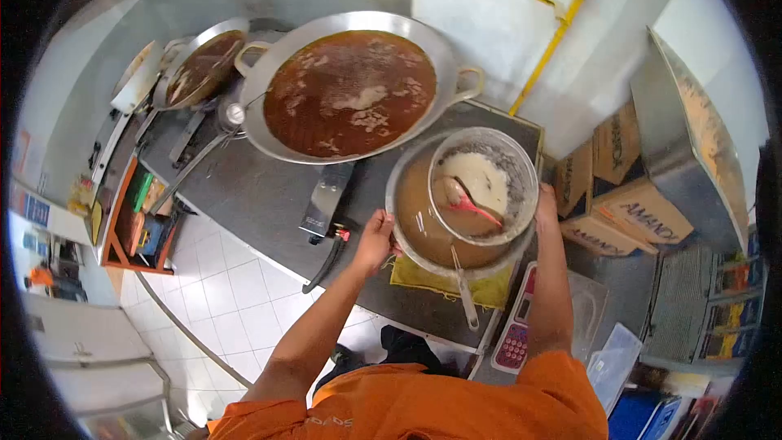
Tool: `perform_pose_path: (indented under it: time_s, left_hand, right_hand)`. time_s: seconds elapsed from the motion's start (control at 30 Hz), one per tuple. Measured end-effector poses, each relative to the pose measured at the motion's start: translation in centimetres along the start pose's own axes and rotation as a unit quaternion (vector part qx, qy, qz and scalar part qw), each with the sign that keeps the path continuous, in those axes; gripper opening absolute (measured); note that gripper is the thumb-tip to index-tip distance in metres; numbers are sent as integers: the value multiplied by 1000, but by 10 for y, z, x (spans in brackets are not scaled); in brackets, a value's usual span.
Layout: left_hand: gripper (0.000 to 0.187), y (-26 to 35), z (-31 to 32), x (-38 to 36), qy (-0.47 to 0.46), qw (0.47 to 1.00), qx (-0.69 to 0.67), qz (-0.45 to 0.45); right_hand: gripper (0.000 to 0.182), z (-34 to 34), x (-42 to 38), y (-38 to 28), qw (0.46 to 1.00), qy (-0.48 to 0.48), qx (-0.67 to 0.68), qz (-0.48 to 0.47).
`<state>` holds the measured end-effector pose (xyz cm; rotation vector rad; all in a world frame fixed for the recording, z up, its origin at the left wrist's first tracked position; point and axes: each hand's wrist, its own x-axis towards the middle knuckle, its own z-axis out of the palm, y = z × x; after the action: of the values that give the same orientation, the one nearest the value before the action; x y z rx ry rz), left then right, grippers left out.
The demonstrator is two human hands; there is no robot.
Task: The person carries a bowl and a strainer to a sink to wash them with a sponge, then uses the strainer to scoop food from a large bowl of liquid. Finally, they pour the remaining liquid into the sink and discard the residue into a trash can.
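The round basin (pixel 415 256) holds cloudy brown liquid.

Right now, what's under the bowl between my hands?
A yellow cloth shows at the near edge of the bowl, on the dark counter. How far it runs underneath, and anything else there, is hidden.

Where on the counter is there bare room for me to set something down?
The dark counter is bare below the big wok, between the long handle and the silver box. It's crowded around the basin, cloth and scale.
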<state>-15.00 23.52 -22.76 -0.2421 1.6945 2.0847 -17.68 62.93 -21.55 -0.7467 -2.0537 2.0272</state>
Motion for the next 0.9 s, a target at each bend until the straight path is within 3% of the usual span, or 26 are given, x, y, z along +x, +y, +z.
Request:
perform_pose_path:
  time_s: [0.13,0.2,0.27,0.4,0.5,0.6,0.67,0.83,0.9]
  left_hand:
    - [26,-7,-14,-40,-1,1000,-18,0]
    - [27,-11,-25,-68,-1,999,-43,-12]
    - [26,-14,-42,-98,-16,999,-31,-1]
    - [32,-23,-81,-164,-18,998,-63,3]
    - [31,-29,-107,-220,11,996,-87,16]
    - [32,0,-131,-300,36,991,-125,-3]
    - [33,19,-146,-367,61,989,-130,32]
    - [39,70,-126,-520,123,979,-142,83]
    - [41,72,-119,-591,149,969,-154,123]
  right_hand:
    - [28,-2,-32,-7,998,-63,13,-24]
    - [28,-8,-42,5,996,-65,-43,-42]
    - [32,9,-73,-6,994,-92,65,11]
    - [37,36,-113,-6,993,-100,-56,30]
    - [38,69,-144,-13,987,-152,-42,21]
    - [38,98,-184,-35,964,-192,-159,-91]
    - [39,118,-236,-61,956,-225,-153,-113]
    - [38,133,-325,-150,928,-292,-178,-150]
    - [38,135,-376,-175,896,-288,-256,-223]
